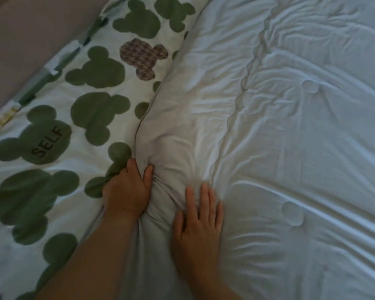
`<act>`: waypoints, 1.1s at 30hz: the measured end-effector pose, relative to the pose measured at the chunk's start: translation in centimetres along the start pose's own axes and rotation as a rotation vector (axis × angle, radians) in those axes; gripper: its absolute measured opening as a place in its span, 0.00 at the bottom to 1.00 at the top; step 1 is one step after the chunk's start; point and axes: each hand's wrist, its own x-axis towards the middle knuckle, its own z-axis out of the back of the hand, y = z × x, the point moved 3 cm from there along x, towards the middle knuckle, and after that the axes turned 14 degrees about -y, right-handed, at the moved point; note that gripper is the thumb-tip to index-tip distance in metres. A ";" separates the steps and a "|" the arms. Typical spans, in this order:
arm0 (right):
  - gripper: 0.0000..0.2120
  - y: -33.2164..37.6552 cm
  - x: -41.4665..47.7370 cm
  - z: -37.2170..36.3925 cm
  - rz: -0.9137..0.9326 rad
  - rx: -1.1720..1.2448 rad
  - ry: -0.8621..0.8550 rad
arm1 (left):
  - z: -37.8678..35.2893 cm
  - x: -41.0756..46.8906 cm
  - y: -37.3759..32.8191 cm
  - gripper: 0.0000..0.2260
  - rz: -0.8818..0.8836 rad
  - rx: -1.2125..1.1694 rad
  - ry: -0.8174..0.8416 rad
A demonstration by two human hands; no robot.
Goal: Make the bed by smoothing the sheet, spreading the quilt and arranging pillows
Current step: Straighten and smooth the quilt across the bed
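Two hands work at the quilt's edge. The left hand [126, 191] is the grip: its fingers tuck under the edge of the white quilt [290, 148] while the thumb pinches a bunch of cloth on top. The right hand [198, 217] lies flat on the quilt with straight fingers, just beside that bunch, holding nothing. The edge runs as one long line away from the grip, with the green-patterned sheet [52, 191] on one side of it and the wrinkled body of the quilt on the other. The next pull likely goes across that edge toward the sheet, and the left hand is already on it.
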 end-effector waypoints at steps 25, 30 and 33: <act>0.27 0.5 0.8 -1.3 0.044 -0.144 0.097 | 5.8 -5.3 5.2 0.26 0.112 -0.197 0.157; 0.25 0.9 -0.9 0.9 -0.019 -0.040 0.261 | 8.8 -12.5 8.2 0.27 0.079 -0.132 0.268; 0.24 3.2 -4.4 3.3 0.009 0.043 0.306 | 10.3 -11.2 10.9 0.27 0.128 -0.065 0.276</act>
